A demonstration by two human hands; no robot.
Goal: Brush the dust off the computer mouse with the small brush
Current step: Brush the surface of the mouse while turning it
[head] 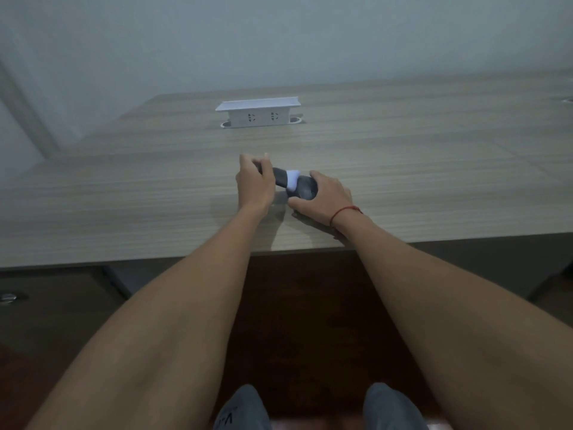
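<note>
While right hand (322, 193) cups mouse (305, 187), left hand (254, 181) brushes.

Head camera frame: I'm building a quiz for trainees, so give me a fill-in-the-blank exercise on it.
1. The brush is held in the ____ hand.
2. The right hand steadies the dark ____.
3. The white socket box stands on the desk, ____ the hands.
4. A red string circles the ____ wrist.

Missing words: left; mouse; beyond; right
</note>
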